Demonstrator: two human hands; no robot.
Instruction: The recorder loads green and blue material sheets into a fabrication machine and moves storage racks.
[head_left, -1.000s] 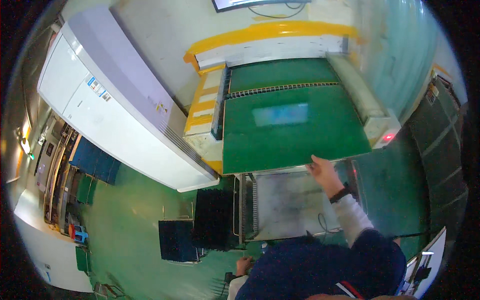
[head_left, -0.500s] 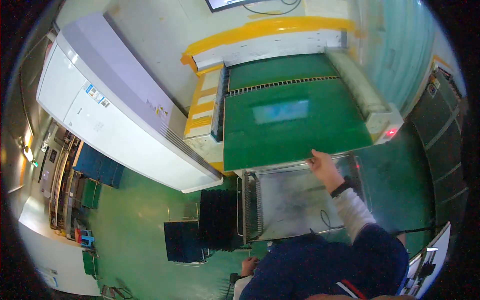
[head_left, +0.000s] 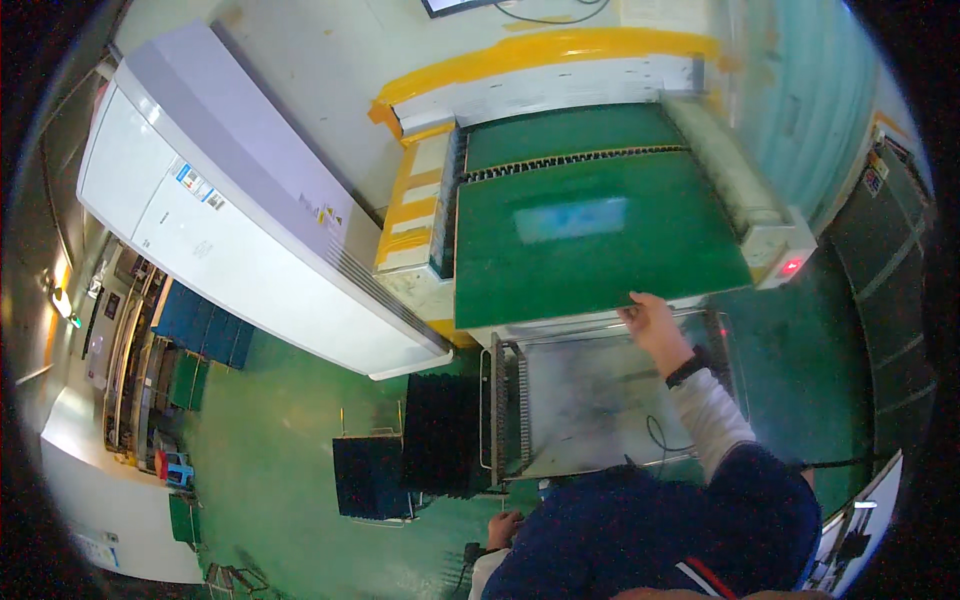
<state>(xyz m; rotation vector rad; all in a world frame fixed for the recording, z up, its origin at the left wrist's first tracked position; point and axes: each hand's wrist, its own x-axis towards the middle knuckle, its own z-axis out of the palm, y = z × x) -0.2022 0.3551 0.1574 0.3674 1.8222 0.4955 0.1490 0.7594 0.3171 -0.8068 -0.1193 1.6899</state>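
A large flat green panel lies across a conveyor-like bed with white side rails, its surface reflecting a bright bluish patch. At its near edge is my right hand, thumb above and fingers curled at the rim, closed on the panel. Low in the picture, beside my dark blue clothing, my left hand hangs well apart from the panel. It is small and partly hidden, so its grip is unclear. Behind the panel runs a row of small rollers, with another green surface beyond.
Below the panel stands a metal-framed rack with ridged sides and a cable. Black ridged racks are left of it. A tall white cabinet-like unit leans across the left. A red light glows on the right rail's end.
The green panel has slid slightly away from me, and more of the white strip under its near edge shows. My right hand has moved with it. The whole view has shifted a little.
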